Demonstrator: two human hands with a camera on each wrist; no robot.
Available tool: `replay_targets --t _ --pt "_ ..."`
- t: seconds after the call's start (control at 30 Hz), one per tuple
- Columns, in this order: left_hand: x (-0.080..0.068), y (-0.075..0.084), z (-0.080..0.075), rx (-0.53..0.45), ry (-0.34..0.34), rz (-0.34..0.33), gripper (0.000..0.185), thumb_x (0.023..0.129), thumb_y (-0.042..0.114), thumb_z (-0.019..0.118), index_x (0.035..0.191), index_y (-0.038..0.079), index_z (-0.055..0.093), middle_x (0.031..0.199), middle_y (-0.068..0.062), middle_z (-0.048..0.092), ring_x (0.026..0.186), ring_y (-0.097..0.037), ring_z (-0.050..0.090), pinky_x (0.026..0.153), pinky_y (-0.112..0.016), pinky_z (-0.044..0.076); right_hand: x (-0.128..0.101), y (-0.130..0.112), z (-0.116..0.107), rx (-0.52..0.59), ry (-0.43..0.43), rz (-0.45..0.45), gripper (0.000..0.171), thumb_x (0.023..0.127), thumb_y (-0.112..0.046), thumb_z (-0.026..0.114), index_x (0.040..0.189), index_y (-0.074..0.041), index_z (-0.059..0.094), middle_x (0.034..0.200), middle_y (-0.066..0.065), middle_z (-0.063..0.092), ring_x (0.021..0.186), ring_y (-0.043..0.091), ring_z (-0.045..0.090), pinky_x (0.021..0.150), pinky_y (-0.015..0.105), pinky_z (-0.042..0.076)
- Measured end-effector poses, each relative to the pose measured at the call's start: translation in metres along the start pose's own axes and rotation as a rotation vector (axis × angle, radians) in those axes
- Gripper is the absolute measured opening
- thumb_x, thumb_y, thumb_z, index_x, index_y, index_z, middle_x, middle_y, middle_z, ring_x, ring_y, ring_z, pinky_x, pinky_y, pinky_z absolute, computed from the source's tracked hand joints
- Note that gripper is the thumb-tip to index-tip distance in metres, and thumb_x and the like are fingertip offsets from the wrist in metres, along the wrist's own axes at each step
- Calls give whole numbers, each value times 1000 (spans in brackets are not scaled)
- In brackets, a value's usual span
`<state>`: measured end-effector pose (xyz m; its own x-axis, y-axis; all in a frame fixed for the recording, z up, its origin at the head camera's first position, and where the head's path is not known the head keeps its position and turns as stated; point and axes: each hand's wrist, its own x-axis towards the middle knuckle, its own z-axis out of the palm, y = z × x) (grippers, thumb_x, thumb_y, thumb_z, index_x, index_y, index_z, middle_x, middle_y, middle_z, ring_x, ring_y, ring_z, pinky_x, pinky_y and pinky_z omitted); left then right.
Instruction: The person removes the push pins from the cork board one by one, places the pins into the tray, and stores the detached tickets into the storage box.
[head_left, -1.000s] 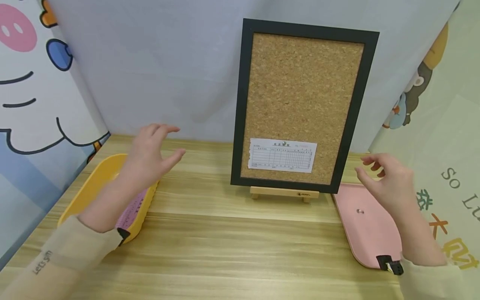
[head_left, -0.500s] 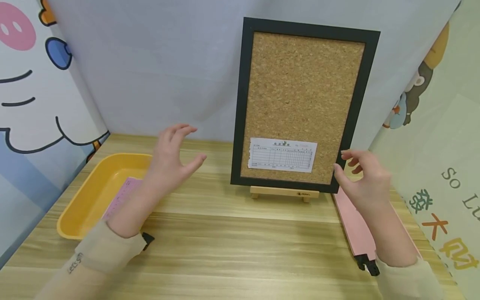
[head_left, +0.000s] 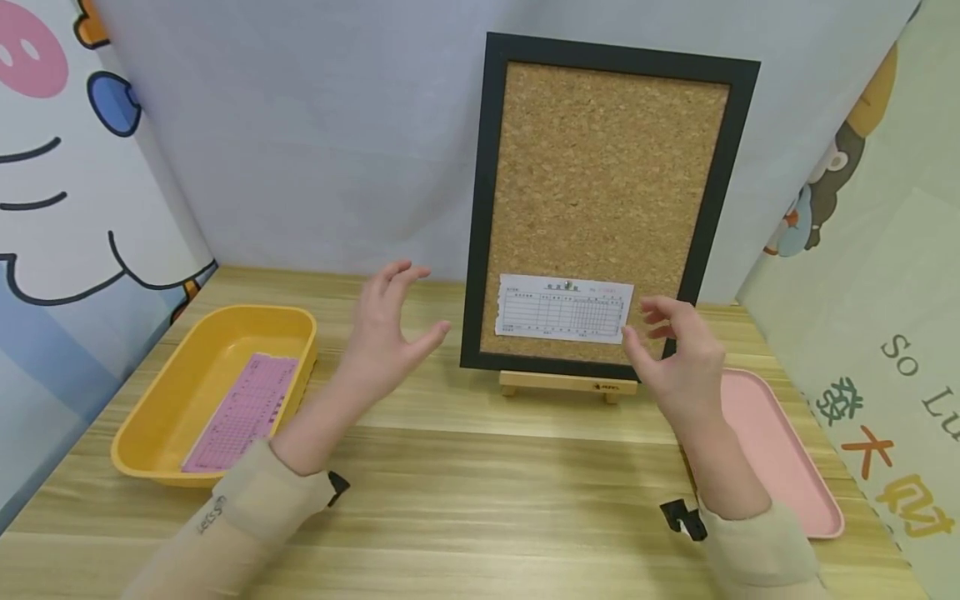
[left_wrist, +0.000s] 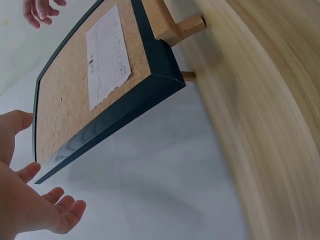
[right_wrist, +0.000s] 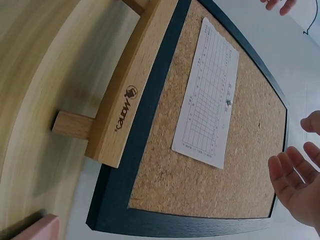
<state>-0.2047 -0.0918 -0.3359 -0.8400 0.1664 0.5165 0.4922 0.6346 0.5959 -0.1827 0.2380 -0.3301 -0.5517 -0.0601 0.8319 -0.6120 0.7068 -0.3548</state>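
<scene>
A white form slip with a printed table is held on a black-framed cork board by a pushpin near its top edge. My right hand is in front of the board's lower right corner, just right of the slip, fingers loosely bent and nothing between them. To the left of the frame hovers my left hand, thumb and fingers spread apart, holding nothing. Both hands look clear of the board. The board leans on a small wooden easel.
At the left stands a yellow basket with pink-purple printed slips inside. A pink tray lies at the right, partly behind my right forearm. Wood-grain tabletop extends in front of the board; a pale cloth hangs behind.
Both hands have moved inward: the left one rightward from over the basket, the right one leftward from over the tray to the board's corner. Slip and board have stayed put.
</scene>
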Motion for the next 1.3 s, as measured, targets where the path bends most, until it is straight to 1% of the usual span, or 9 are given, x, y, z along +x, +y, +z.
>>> replay_targets --t 0.17,0.4,0.6,0.7,0.87,0.97,1.1,1.3 --pt "3 0 13 -29 -10 -37 62 83 29 72 136 13 43 146 -13 31 135 -32 27 107 -55 26 0 -1 13 2 -18 20 35 74 4 74 106 6 61 96 19 65 82 27 62 75 14 49" --pt "10 2 30 -71 -49 -65 62 84 29 71 137 15 42 147 -13 28 135 -32 26 106 -55 26 4 -2 32 30 -27 45 35 76 4 72 110 3 62 95 19 64 85 27 63 72 33 53" --pt "15 5 42 -67 -73 -75 64 84 31 71 139 17 41 149 -13 25 137 -32 24 107 -57 23 6 2 46 22 -42 47 35 77 1 73 110 3 62 98 18 65 85 29 64 72 40 54" --pt "19 6 47 -55 -76 -74 63 85 31 71 139 19 40 150 -14 24 137 -33 22 107 -58 21 8 5 52 12 -52 51 34 78 -3 73 110 3 61 100 18 65 85 30 63 71 41 54" --pt "26 7 54 -48 -77 -82 62 85 30 71 138 19 40 150 -16 23 137 -34 23 107 -57 23 10 11 63 19 -58 62 30 80 -6 72 107 4 62 99 18 65 85 29 63 70 41 54" --pt "29 9 58 -36 -88 -97 62 85 31 71 138 20 40 150 -15 22 136 -34 24 106 -57 23 9 14 70 39 -51 73 28 80 -4 71 106 4 62 99 17 65 85 29 63 70 40 54" --pt "34 10 66 -5 -105 -126 61 85 33 69 138 22 40 151 -15 21 136 -34 24 106 -58 24 10 19 81 31 -48 74 25 81 -5 70 104 4 63 97 16 65 82 28 62 69 39 53" --pt "40 8 75 16 -110 -152 58 86 33 69 136 23 42 152 -14 19 136 -35 25 105 -58 25 14 22 90 -13 -39 81 22 83 -8 69 102 1 64 92 13 64 79 23 60 64 32 48"
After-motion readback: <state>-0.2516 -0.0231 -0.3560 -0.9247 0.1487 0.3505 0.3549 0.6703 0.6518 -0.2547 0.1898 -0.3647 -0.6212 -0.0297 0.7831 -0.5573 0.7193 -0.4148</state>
